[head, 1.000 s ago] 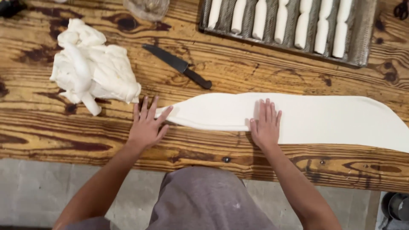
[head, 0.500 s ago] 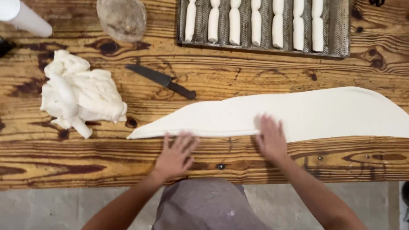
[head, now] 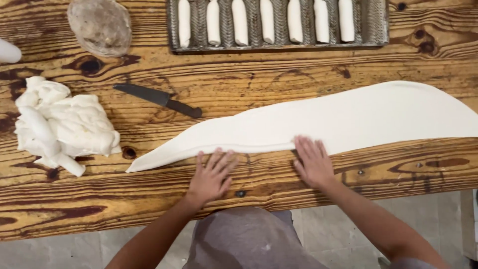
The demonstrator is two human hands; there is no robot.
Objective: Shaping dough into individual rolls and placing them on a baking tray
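Observation:
A long flat sheet of white dough (head: 343, 119) lies across the wooden table (head: 298, 74), tapering to a point at the left. My left hand (head: 211, 174) rests flat with fingers spread on the table at the sheet's near edge, fingertips touching the dough. My right hand (head: 312, 162) also lies flat, its fingertips on the same near edge further right. Neither hand holds anything.
A pile of white dough scraps (head: 59, 124) sits at the left. A dark knife (head: 159, 99) lies beyond the sheet. A metal baking tray (head: 378, 25) with several dough sticks stands at the back. A round floury glass object (head: 99, 25) is at the back left.
Both hands have slid toward me from on top of the dough to its near edge. The left hand has moved right, closer to the sheet. The view has shifted left.

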